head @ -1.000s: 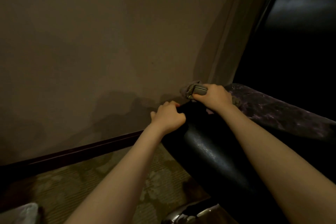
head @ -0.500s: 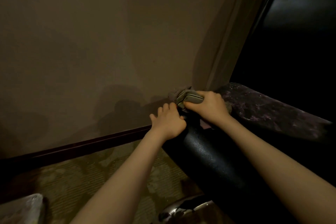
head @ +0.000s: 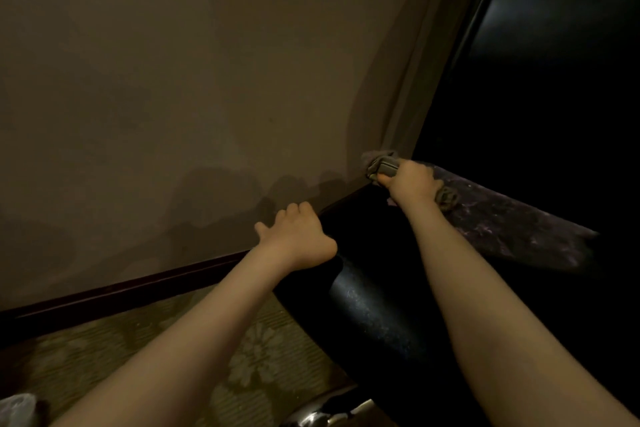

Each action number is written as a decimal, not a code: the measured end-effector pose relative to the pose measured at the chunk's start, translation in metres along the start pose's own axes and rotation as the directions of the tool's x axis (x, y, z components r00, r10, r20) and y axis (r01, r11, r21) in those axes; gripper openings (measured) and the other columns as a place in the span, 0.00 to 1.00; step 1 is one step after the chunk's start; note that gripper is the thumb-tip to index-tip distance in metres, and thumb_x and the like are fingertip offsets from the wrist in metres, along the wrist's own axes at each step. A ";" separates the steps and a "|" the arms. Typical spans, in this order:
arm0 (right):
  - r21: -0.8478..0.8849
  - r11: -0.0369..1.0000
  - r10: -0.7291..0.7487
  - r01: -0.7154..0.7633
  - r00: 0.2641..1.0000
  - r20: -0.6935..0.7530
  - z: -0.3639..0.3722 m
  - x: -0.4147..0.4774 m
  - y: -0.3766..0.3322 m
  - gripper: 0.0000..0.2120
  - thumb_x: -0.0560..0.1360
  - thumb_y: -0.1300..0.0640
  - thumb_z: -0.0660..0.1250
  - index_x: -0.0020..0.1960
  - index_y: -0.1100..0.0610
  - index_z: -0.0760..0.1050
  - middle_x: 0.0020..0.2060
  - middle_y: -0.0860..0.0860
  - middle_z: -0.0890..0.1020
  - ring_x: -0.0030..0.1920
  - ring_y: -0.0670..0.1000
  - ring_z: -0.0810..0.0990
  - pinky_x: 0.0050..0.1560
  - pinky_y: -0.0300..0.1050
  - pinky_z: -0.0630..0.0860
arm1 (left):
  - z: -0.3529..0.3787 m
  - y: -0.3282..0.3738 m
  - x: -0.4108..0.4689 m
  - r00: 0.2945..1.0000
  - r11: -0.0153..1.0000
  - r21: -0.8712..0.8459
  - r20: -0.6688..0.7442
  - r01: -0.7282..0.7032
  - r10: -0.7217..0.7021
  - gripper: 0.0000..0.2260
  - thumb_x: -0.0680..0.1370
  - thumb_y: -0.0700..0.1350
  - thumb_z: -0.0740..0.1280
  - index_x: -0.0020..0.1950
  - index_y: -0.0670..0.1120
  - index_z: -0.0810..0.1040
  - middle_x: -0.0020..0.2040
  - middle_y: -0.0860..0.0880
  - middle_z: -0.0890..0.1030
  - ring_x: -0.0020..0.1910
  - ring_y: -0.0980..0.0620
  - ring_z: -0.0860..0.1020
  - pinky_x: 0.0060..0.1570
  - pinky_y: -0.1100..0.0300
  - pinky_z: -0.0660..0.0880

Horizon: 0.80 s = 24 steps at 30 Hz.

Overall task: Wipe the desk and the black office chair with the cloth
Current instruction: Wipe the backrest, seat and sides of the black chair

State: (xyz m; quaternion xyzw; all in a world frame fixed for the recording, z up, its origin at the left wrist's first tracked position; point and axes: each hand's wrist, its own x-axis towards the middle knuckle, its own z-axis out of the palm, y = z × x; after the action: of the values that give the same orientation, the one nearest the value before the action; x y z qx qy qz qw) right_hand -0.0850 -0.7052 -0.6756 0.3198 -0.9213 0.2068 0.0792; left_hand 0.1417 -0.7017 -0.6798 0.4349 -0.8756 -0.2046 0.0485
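Head view: two bare forearms reach forward over a black office chair [head: 374,315]. The right hand [head: 412,182] is closed around a bunched grey-green cloth [head: 382,168], pressing it at the far end of the chair, where the chair meets a dark, purple-mottled surface [head: 512,218]. Part of the cloth pokes out beyond the fingers, and another fold shows beneath the wrist. The left hand [head: 298,236] holds nothing; its fingers curl over the chair's upper edge, nearer the camera than the cloth and well apart from it. Beyond the chair stands a plain beige wall [head: 173,80]. A patterned carpet [head: 249,357] lies below the chair.
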 end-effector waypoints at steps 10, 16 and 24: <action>0.154 0.963 -0.247 0.220 0.952 0.181 -0.025 -0.041 0.002 0.20 0.69 0.41 0.71 0.56 0.49 0.80 0.52 0.56 0.82 0.56 0.58 0.79 0.54 0.49 0.75 | -0.027 0.008 0.023 0.986 0.999 -0.019 0.163 -0.041 0.044 0.07 0.73 0.38 0.65 0.48 0.36 0.74 0.44 0.43 0.78 0.45 0.45 0.78 0.42 0.60 0.71; 0.213 0.898 -0.421 0.384 0.891 0.168 -0.024 -0.101 -0.040 0.19 0.68 0.41 0.70 0.56 0.46 0.79 0.52 0.54 0.83 0.57 0.57 0.78 0.54 0.48 0.74 | -0.012 -0.006 0.018 0.999 0.974 -0.225 0.041 0.041 -0.032 0.14 0.70 0.42 0.67 0.55 0.41 0.77 0.52 0.42 0.79 0.54 0.43 0.78 0.53 0.55 0.75; 0.164 0.925 -0.369 0.344 0.917 0.156 -0.028 -0.091 -0.026 0.19 0.70 0.43 0.70 0.59 0.46 0.78 0.53 0.54 0.82 0.56 0.57 0.79 0.54 0.48 0.76 | -0.013 -0.013 0.008 0.998 0.959 -0.277 0.023 0.062 -0.058 0.16 0.71 0.48 0.70 0.57 0.47 0.74 0.58 0.46 0.77 0.61 0.46 0.74 0.65 0.51 0.68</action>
State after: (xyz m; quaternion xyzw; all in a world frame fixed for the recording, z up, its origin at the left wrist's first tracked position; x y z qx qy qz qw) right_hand 0.0027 -0.6610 -0.6668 0.5047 -0.8349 0.2195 0.0089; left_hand 0.1501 -0.7189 -0.6742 0.4487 -0.8250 -0.3298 0.0964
